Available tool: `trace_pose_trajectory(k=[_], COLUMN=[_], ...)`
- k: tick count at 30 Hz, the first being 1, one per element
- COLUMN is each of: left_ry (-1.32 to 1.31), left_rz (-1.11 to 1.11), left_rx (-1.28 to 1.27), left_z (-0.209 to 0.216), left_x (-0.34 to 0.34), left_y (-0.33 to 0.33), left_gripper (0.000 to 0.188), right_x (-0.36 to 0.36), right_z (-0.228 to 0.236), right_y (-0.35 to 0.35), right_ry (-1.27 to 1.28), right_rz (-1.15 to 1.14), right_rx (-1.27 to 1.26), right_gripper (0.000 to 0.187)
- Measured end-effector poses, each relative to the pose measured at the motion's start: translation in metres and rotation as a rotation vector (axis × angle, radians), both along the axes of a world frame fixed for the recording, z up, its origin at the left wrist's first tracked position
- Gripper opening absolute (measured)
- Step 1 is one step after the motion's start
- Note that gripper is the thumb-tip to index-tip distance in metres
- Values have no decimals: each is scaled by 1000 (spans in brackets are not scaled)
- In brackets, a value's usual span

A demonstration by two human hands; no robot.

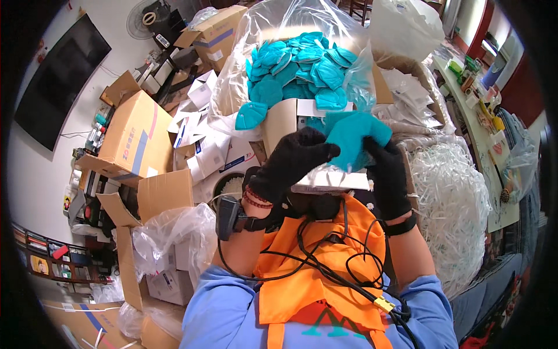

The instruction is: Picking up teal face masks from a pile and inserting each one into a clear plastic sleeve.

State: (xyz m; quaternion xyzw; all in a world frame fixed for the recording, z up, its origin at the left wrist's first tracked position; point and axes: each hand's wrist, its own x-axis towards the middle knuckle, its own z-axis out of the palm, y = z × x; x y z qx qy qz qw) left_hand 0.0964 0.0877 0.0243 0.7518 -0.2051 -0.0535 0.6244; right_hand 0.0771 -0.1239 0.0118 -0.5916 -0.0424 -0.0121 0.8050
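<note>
Counter (pixel 507 214), right: long, pale top; most articles along its far stretch.
Counter articles: green item (pixel 455 67); yellow item (pixel 498 123); stick with round brown head (pixel 504 196).
Clear plastic liner (pixel 228 87), centre: heap of teal masks (pixel 290 70), loosely piled.
Lower-left carton (pixel 125 262), flaps open: white boxes (pixel 168 286); crumpled clear plastic (pixel 174 232) over the rim.
Dark shelf (pixel 70 280), far left: red item (pixel 60 252); other small articles, too small to identify.
</note>
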Motion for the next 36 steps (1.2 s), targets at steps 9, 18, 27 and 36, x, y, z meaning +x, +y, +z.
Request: trace_pose_trajectory(k=[9, 18, 27, 36], left_ry=[109, -36, 20, -5], left_rz=[56, -21, 145, 229], left_rx=[-191, -618, -624, -518], left_z=[-36, -21, -11, -16], left_x=[16, 3, -8, -11], left_y=[29, -26, -50, -39], left_gripper=[73, 78, 41, 26], right_x=[10, -2, 2, -10], right_z=[14, 19, -13, 1], right_y=[-19, 2, 2, 0], right_ry=[9, 147, -185, -98], right_rz=[-147, 22, -158, -262], right_rx=[29, -26, -202, 50], right_gripper=[29, 29, 32, 25])
